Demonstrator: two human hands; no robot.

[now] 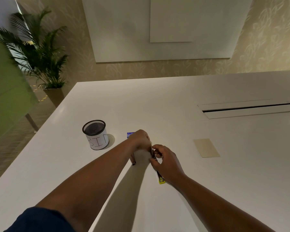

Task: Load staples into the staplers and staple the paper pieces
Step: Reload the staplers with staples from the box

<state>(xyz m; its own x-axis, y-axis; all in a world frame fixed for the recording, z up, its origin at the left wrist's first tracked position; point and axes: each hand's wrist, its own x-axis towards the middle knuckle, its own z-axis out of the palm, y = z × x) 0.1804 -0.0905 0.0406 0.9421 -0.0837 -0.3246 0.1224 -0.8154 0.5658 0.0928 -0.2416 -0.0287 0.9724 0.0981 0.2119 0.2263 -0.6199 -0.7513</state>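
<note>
A yellow and black stapler (160,179) lies on the white table (174,101), its lid swung up between my hands. My left hand (140,141) is closed around the raised top part. My right hand (166,160) pinches something small at the stapler's open channel; what it holds is too small to make out. A blue staple box (129,134) peeks out just behind my left hand. One tan paper piece (206,147) lies flat to the right, apart from both hands.
A black mesh cup (96,134) labelled "BIN" stands left of my hands. A cable slot (246,108) is set into the table at the far right. A potted palm (38,52) stands beyond the table's left edge.
</note>
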